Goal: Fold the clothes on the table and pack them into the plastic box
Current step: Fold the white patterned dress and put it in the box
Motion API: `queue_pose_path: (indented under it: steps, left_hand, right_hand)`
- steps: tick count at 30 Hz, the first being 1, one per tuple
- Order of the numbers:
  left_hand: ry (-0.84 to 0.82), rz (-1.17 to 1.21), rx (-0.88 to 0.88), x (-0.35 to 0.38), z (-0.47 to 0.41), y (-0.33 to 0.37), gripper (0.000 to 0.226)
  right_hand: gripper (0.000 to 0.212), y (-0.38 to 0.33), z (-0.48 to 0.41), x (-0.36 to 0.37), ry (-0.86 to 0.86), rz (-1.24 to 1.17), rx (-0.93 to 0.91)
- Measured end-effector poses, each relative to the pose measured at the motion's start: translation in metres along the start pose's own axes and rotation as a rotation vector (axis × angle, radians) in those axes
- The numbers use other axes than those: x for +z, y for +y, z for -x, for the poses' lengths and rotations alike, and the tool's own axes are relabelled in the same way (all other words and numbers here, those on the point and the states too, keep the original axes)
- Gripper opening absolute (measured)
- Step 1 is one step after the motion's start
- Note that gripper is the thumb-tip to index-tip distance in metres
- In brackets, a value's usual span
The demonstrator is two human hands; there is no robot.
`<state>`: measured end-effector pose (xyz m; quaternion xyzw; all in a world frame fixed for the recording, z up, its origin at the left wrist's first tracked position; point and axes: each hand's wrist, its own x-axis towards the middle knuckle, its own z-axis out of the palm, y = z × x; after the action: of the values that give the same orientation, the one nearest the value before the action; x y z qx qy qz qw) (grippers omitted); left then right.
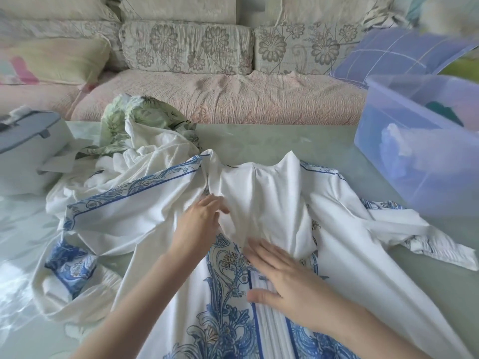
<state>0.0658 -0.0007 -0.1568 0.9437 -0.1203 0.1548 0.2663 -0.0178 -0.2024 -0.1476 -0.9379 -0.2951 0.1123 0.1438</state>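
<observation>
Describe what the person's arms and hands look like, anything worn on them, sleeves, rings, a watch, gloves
Both arms are bare as far as the head view shows, with no sleeve edge in sight. The left hand and the right hand wear no gloves. No watch, bracelet or ring shows on either wrist or on the fingers that are visible. Nails look short and unpainted, though motion blur softens the fingertips.

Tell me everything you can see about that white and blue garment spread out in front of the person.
The white garment looks like thin, soft cloth, printed with blue floral scrollwork and blue-bordered edges. It lies unfolded and creased on the pale green table, its upper part bunched into a raised ridge, one sleeve trailing right. The left hand and right hand rest on it. Its left side touches a plain white cloth.
</observation>
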Motion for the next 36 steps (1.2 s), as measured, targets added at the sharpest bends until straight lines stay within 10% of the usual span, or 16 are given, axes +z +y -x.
queue_pose_path:
  steps: [4, 9, 16, 25, 32, 36]
  left_hand:
    - [-0.046, 0.131, 0.161, -0.008, 0.025, 0.038, 0.037]
    - [-0.383, -0.004, 0.244, -0.006, 0.052, 0.044, 0.057]
    - [-0.147, -0.029, 0.28, -0.004, 0.044, 0.03, 0.021]
    - [-0.062, -0.032, 0.264, -0.001, 0.036, 0.042, 0.032]
    - [-0.607, -0.105, 0.185, 0.028, 0.024, 0.082, 0.057]
    - [-0.372, 0.001, 0.103, 0.027, 0.016, 0.069, 0.06]
  right_hand:
    - [0.068, -0.01, 0.005, -0.011, 0.078, -0.355, 0.143]
    - [0.065, 0.007, 0.021, -0.015, 0.338, -0.059, 0.199]
    - [0.018, 0.013, 0.018, -0.006, 0.605, -0.111, 0.16]
    - [0.048, 0.026, 0.024, 0.008, 0.331, -0.366, 0.123]
    - [0.026, 0.059, 0.038, -0.022, 0.595, -0.366, 0.413]
    - [0.012, 0.092, 0.024, -0.038, 0.716, -0.45, 0.665]
